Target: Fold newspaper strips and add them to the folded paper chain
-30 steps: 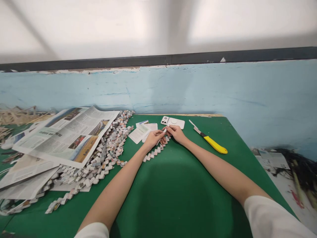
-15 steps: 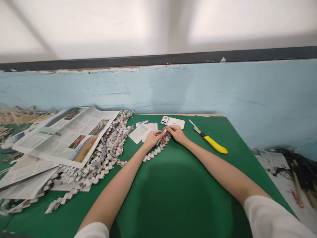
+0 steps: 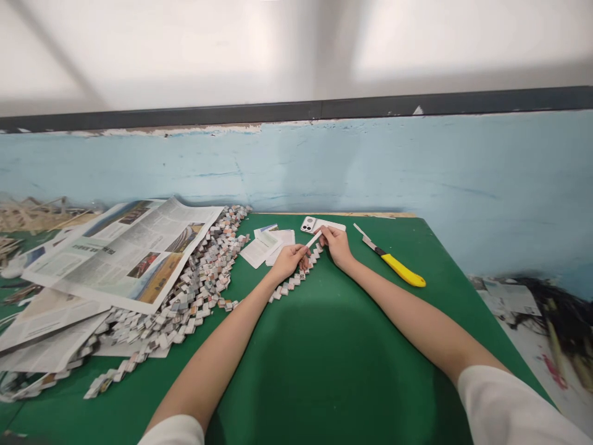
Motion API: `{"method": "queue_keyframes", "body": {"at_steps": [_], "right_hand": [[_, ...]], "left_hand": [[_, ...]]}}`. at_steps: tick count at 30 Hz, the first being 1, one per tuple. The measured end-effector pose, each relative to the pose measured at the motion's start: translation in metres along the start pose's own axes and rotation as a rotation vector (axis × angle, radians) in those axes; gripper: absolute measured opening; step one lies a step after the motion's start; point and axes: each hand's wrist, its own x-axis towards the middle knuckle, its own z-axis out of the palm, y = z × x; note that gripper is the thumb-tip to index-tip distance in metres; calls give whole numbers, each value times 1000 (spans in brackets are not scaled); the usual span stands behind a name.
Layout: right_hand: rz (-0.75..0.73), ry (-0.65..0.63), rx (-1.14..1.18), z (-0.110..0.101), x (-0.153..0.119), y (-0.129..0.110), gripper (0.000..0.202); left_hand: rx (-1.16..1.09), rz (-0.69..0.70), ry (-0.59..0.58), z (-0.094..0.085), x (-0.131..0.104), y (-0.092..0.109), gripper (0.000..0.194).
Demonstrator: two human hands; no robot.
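A narrow folded paper strip [image 3: 314,239] stretches between my two hands above the table. Its lower end is pinched in my left hand [image 3: 291,259], fingers closed. My right hand [image 3: 336,244] grips the upper end between thumb and fingertips. Under and beside my hands runs a zigzag chain of folded newspaper [image 3: 291,284], lying on the green table; part of it is hidden by my left hand and forearm. Several cut paper pieces [image 3: 260,249] lie just left of my left hand. Behind my right hand a white phone [image 3: 330,225] rests with its camera side up.
A yellow-handled knife [image 3: 403,270] lies to the right on the green table [image 3: 343,364]. At left, newspaper sheets [image 3: 125,253] cover part of a large heap of folded paper chain [image 3: 215,259]. A blue wall [image 3: 393,161] stands behind the table.
My right hand has moved slightly to the right, away from my left. More of the paper strip now shows between them.
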Motion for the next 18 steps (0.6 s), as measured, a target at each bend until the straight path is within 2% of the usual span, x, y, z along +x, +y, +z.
{"method": "queue_keyframes", "body": {"at_steps": [5, 11, 13, 18], "right_hand": [[-4, -56, -42, 1, -4, -7, 50], [45, -302, -161, 4, -8, -16, 47], [64, -272, -144, 3, -6, -14, 49], [44, -22, -61, -2, 0, -4, 51]], "left_hand": [[17, 6, 6, -1, 0, -2, 47], [39, 24, 19, -1, 0, -3, 52], [43, 31, 18, 0, 0, -3, 51], [88, 41, 17, 3, -1, 0, 46]]}}
